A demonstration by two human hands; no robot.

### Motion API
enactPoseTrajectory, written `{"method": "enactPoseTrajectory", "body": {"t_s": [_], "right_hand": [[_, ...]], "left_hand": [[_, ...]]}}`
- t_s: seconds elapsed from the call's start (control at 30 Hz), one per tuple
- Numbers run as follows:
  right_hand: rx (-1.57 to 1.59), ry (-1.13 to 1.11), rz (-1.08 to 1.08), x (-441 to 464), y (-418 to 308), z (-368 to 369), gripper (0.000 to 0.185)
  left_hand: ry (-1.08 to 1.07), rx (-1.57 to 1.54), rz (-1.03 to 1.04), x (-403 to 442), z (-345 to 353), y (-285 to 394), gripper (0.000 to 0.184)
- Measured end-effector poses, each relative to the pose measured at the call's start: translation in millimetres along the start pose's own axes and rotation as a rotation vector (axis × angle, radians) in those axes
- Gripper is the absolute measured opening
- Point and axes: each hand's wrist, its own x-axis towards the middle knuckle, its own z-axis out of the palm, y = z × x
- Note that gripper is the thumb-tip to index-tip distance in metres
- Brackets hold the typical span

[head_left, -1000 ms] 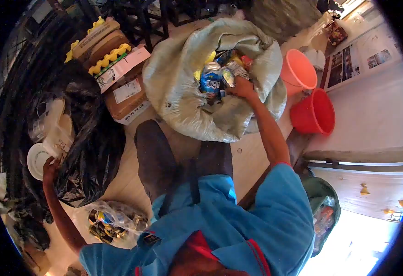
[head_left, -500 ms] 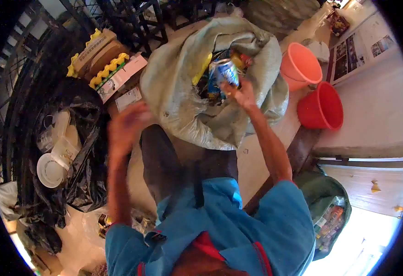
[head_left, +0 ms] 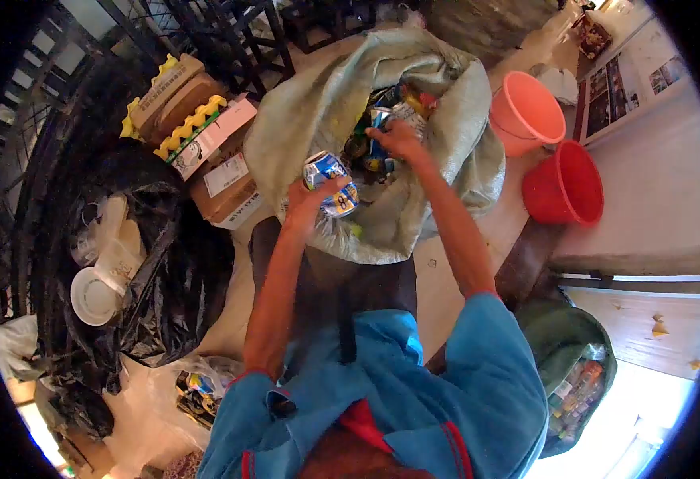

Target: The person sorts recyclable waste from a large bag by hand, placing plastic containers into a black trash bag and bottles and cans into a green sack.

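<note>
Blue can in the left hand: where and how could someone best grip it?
Probably take the can by its bare upper end, coming from the far side, closing around its rounded wall: it is tilted, and the left hand crosses the middle from the near side.

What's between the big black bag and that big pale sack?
In the head view, a cardboard box sits between the black bag and the pale sack; nearer the person come floor, a knee and the left forearm.
</note>
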Motion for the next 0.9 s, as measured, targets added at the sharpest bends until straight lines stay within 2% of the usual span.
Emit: {"method": "enactPoseTrajectory", "body": {"t_s": [0.07, 0.1, 0.17, 0.3, 0.37, 0.4, 0.43, 0.5, 0.53, 0.6, 0.7, 0.77, 0.83, 0.9], "right_hand": [[-0.474, 0.340, -0.140, 26, 14, 28, 0.050], [-0.471, 0.346, -0.143, 34, 19, 39, 0.050], [-0.535, 0.593, -0.101, 45, 27, 54, 0.047], [-0.309, 0.525, 0.028, 46, 49, 43, 0.037], [-0.238, 0.588, -0.135, 19, 46, 30, 0.033], [-0.225, 0.527, -0.274, -2, 39, 25, 0.033], [-0.233, 0.525, -0.271, -30, 22, 21, 0.033], [0.194, -0.023, -0.217, -90, -13, 20, 0.032], [0.191, -0.034, -0.208, -110, -22, 24, 0.032], [0.251, -0.241, -0.318, -132, -33, 28, 0.032], [0.244, -0.176, -0.275, -142, -32, 36, 0.032], [0.244, -0.135, -0.219, -146, -36, 41, 0.038], [0.454, -0.371, -0.096, -145, -39, 46, 0.043], [0.373, -0.325, -0.116, -146, -41, 49, 0.044]], "left_hand": [[0.016, 0.015, 0.022, -3, 5, 3, 0.033], [0.032, 0.026, 0.042, -3, 6, 5, 0.034], [0.039, -0.044, 0.006, 1, 3, -5, 0.034], [0.005, -0.074, -0.007, 0, -6, -9, 0.036], [-0.031, -0.106, 0.006, 3, -4, -8, 0.038], [-0.066, -0.111, 0.010, 3, -4, -7, 0.034], [-0.100, -0.115, 0.015, 4, -4, -8, 0.031], [-0.132, -0.167, -0.024, 3, -7, -11, 0.031], [-0.164, -0.132, -0.045, 2, -5, -13, 0.033], [-0.284, -0.171, -0.076, -6, 1, 0, 0.042], [-0.341, -0.195, -0.024, -9, -3, -8, 0.047], [-0.319, -0.186, 0.029, -12, -3, -10, 0.047], [-0.199, -0.250, -0.080, -17, -9, -17, 0.047], [-0.165, -0.245, -0.072, -25, -17, -16, 0.048]]}}
